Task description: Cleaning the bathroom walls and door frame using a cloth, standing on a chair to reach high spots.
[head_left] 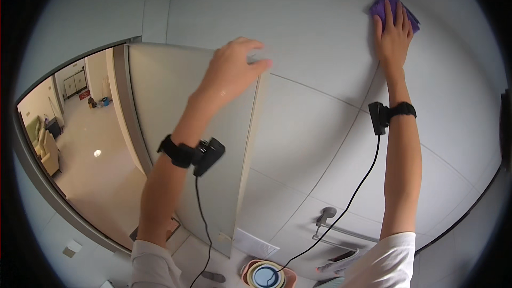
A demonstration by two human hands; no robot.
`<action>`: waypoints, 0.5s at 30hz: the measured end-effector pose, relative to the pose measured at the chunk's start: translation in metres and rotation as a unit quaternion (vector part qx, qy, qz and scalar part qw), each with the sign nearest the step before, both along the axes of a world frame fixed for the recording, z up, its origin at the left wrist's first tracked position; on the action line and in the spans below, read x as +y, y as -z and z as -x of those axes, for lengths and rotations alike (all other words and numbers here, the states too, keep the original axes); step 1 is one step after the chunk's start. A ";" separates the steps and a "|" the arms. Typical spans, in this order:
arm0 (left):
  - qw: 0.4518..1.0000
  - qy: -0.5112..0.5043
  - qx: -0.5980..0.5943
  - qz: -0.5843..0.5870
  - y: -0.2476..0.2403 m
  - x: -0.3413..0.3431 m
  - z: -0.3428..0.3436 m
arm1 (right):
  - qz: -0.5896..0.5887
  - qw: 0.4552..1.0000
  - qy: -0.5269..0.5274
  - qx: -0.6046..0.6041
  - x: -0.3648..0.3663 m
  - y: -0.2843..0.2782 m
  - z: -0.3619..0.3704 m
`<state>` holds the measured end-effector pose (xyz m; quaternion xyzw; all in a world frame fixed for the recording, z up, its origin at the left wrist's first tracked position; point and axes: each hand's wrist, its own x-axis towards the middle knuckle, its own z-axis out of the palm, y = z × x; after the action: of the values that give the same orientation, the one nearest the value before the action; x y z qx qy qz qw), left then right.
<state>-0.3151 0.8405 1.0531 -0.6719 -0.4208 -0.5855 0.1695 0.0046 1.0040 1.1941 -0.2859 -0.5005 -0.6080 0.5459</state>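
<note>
High on the tiled wall [320, 26], my right hand [393, 32] presses a folded purple cloth [381, 9] flat against the surface. Its fingers are spread over the cloth, whose edges stick out around them. My left hand [234, 66] is raised near the top corner of a pale door panel [181, 74]. Its fingers are bent, with a gap between them and the thumb, and I see nothing held there. Whether it touches the door edge I cannot tell. Each wrist wears a black strap with a small cabled device.
At the left, a doorway [127, 106] opens onto a room with an armchair [47, 146]. A metal towel rail [341, 234] juts from the wall low down. Nested basins [269, 276] stand on the floor. Black cables [362, 181] hang from both wrists.
</note>
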 end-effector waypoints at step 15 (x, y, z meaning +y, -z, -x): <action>0.996 -0.025 0.051 0.065 -0.019 0.004 0.014 | -0.026 0.999 0.021 0.011 0.002 -0.001 -0.005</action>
<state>-0.3293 0.8449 1.0724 -0.6997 -0.4655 -0.5176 0.1609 0.0091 1.0055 1.1951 -0.2888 -0.4723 -0.6287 0.5462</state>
